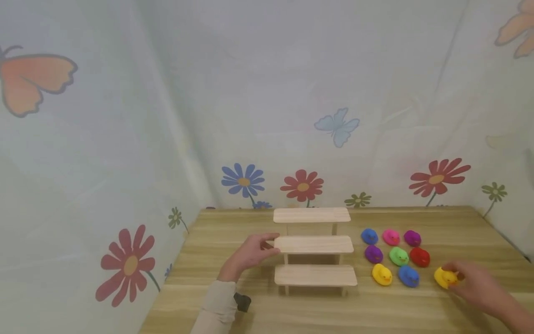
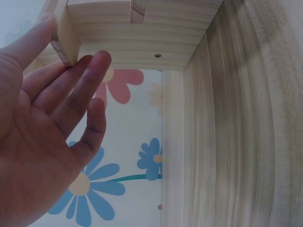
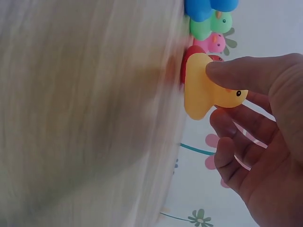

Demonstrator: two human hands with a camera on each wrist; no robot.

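Note:
My left hand [image 1: 250, 253] pinches the left end of the middle board on a small three-step wooden stand [image 1: 313, 244]. In the left wrist view, the board's end [image 2: 67, 40] sits between thumb and fingers. My right hand [image 1: 479, 285] holds a yellow toy duck [image 1: 443, 278] between thumb and fingers at the right of the table; the right wrist view shows the thumb across the duck's side [image 3: 199, 85]. Left of it are several other toy ducks in rows, among them a blue one [image 1: 409, 276], a red one [image 1: 420, 256] and another yellow one [image 1: 381, 274].
The wood-grain table [image 1: 225, 227] meets a pale curtain [image 1: 267, 93] printed with flowers and butterflies at the back and sides. The ducks stand right of the wooden stand, with a strip of table between them.

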